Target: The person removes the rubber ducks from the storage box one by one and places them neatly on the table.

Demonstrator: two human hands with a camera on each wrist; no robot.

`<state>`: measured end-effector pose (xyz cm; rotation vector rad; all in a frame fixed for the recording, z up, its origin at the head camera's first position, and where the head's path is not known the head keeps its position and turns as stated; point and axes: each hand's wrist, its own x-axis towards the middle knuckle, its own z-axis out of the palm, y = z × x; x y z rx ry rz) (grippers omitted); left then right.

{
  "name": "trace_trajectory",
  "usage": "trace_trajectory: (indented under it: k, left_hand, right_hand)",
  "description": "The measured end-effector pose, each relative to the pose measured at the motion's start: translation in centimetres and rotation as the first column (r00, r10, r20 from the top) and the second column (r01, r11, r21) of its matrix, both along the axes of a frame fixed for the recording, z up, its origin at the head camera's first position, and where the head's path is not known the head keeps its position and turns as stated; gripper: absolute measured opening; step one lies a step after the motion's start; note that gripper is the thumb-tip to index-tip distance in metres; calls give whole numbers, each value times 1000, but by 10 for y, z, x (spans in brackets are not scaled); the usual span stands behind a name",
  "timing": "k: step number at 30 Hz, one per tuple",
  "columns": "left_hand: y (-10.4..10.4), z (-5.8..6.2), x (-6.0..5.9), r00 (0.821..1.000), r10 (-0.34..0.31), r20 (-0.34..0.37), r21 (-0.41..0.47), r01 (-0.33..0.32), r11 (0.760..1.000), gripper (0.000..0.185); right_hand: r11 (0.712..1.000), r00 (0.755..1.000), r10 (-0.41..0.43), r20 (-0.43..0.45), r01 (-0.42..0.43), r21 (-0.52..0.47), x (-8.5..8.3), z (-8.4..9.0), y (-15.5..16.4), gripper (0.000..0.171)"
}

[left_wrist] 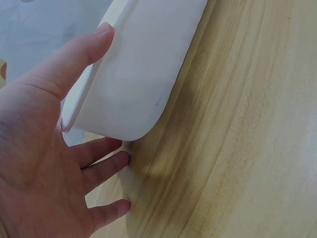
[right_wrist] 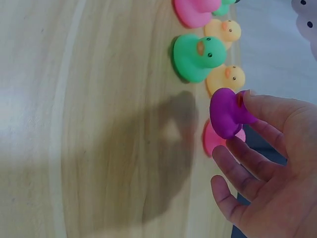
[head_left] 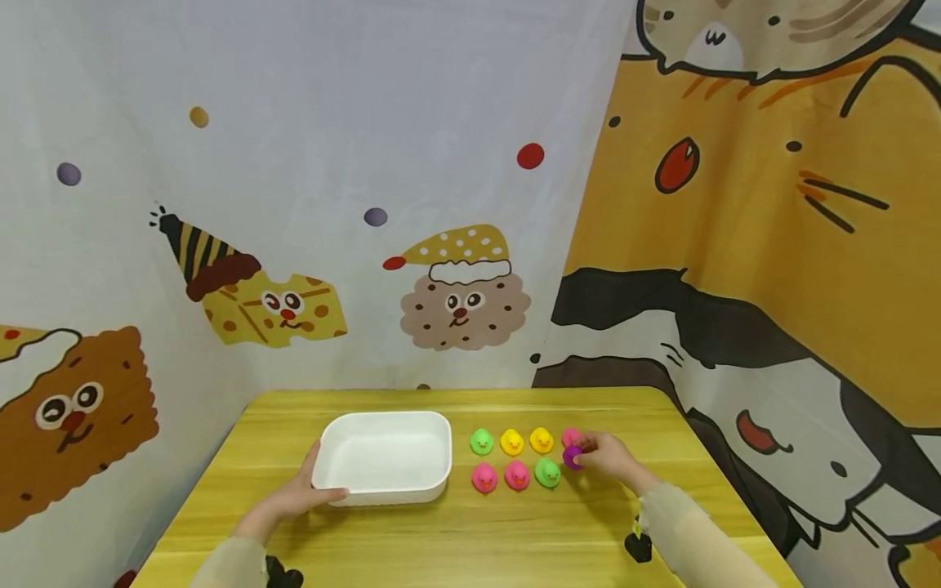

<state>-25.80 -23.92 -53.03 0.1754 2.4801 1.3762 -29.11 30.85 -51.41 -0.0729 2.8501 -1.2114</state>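
A white rectangular tray [head_left: 434, 482] sits left of centre on the yellow wooden table [head_left: 456, 539]. My left hand [head_left: 312, 488] lies against its near left corner, thumb straight along the rim [left_wrist: 89, 89] and fingers [left_wrist: 106, 148] stretched on the table beside the wall [left_wrist: 143, 74]. To the tray's right stand two rows of small rubber ducks. My right hand [head_left: 582, 459] pinches a purple duck [head_left: 570, 458] by the head at the right end of the near row. The right wrist view shows this purple duck [right_wrist: 225, 114] lifted off the table between thumb and fingers [right_wrist: 267, 111].
On the table stand a green duck [head_left: 481, 442], two yellow ducks [head_left: 511, 442] [head_left: 541, 439], a pink duck [head_left: 570, 437], two more pink ducks [head_left: 484, 477] [head_left: 517, 474] and a green duck [head_left: 547, 472]. Cartoon-printed cloth hangs behind and to the right.
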Motion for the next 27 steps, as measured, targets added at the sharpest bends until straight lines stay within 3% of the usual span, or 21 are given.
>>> trace_trajectory:
  k: [10, 27]
  left_hand:
    - [-3, 1, -1, 1000, 10, 20, -11, -10, 1000, 112]
    - [-6, 1, -3, 1000, -6, 1, 39, 6, 999, 110]
  right_hand:
    - [998, 1000, -13, 2, 13, 67, 3, -6, 9, 21]
    - [1000, 997, 10, 74, -11, 4, 12, -17, 7, 21]
